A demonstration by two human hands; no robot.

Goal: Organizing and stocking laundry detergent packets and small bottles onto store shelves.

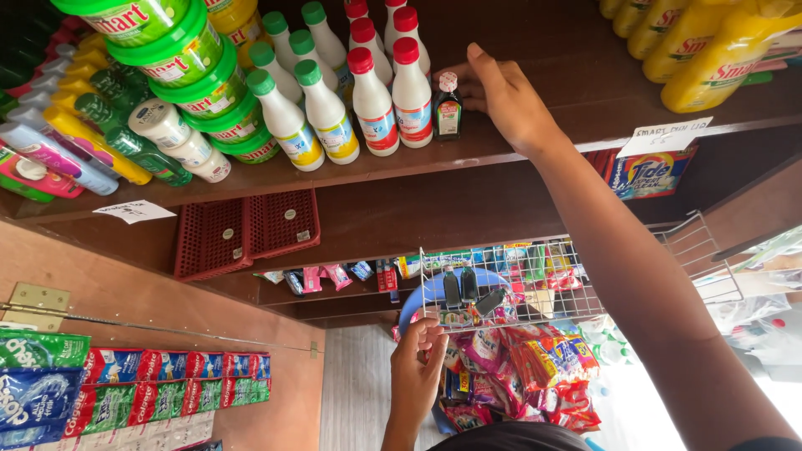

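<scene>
On the shelf, right hand (501,96) fingers clamp a small dark bottle (449,108); left hand (418,359) grips the wire basket (518,301).

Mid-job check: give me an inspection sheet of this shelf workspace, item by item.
Surface: wooden shelf, crowded at left, bare board at right.
Job's things: small dark bottle upright at the shelf edge; more dark bottles inside the wire basket.
Clutter: white bottles with red caps and green caps, green-lidded tubs, yellow bottles, red baskets, sachet strips.
Grippers: right hand touches the small dark bottle; left hand grips the wire basket's front edge.
Cables: nothing seen.
Surroundings: shop shelving, paper price tags, toothpaste packets lower left.
</scene>
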